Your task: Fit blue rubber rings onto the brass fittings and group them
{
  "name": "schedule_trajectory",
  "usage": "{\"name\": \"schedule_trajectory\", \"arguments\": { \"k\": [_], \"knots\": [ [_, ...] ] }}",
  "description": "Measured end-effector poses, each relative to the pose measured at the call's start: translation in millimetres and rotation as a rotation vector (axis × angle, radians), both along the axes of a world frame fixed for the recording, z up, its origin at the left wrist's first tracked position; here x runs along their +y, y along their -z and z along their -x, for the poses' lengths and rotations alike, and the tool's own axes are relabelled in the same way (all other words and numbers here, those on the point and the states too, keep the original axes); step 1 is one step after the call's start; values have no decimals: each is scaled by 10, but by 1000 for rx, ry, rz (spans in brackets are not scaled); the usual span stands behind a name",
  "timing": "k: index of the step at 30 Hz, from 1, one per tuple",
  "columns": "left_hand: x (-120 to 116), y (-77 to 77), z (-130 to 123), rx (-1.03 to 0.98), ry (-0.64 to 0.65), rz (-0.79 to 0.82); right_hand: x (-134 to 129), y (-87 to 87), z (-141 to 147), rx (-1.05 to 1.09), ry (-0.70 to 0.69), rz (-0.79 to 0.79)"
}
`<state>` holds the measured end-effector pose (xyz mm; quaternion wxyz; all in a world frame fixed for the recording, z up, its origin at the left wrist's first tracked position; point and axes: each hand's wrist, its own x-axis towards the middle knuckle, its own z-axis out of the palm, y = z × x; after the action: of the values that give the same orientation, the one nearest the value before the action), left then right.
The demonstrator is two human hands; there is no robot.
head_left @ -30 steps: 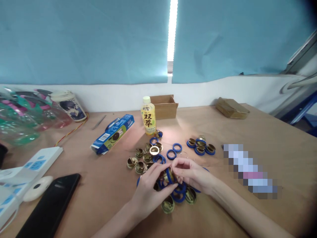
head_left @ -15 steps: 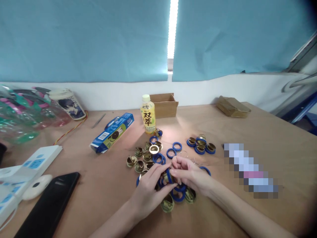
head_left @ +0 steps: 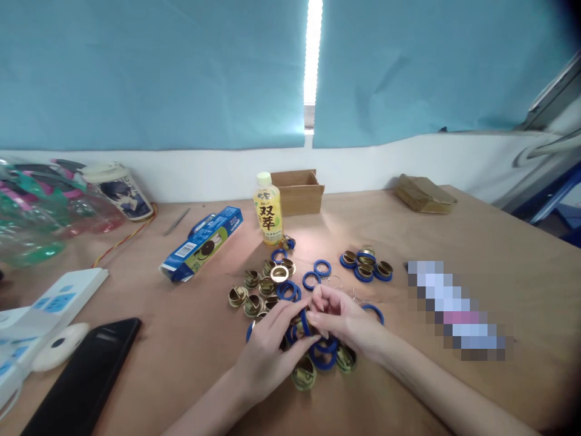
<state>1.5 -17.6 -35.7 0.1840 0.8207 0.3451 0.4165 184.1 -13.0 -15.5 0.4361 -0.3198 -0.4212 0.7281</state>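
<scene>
My left hand [head_left: 276,342] and my right hand [head_left: 345,318] meet over a pile of brass-coloured round parts and blue rings. Between their fingertips is a brass part with a blue ring [head_left: 305,322], held upright on edge and partly hidden by the fingers. Loose brass parts [head_left: 252,304] lie to the left of my hands, and another brass part [head_left: 304,372] sits just below them. Beyond my fingers are two loose blue rings [head_left: 322,268]. A small group of brass parts with blue rings [head_left: 364,271] rests to the right.
A yellow-labelled bottle [head_left: 269,212] stands before an open cardboard box [head_left: 297,200]. On the left are a blue carton [head_left: 202,245], a black phone [head_left: 84,375], a power strip [head_left: 54,303], a patterned cup [head_left: 120,192] and clear bottles. Brown packaging [head_left: 424,194] and a pixelated object [head_left: 456,309] lie right.
The whole view has shifted slightly, so the table items appear a little further left. Both hands keep nearly the same grip on the blue-ringed part.
</scene>
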Motion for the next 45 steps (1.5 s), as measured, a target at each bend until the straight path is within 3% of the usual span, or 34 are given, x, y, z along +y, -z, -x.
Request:
{"name": "schedule_trajectory", "arguments": {
  "k": [5,14,24,27,34,45],
  "knots": [
    [-7,-53,-17,-28,24,24,15,60,-43,-42,-26,-23],
    [-15,-163,-34,-91,77,358,36,-45,-64,-61,-47,-31],
    [5,-339,-30,-357,339,824,24,-26,-57,23,-34,-1],
    [27,-351,-22,-409,354,892,23,-47,-57,43,-10,55],
    [39,-298,-13,-392,310,847,44,-48,-65,-72,118,-16],
    [-9,-211,11,-141,158,555,43,77,9,-306,187,-127]
  ]
}}
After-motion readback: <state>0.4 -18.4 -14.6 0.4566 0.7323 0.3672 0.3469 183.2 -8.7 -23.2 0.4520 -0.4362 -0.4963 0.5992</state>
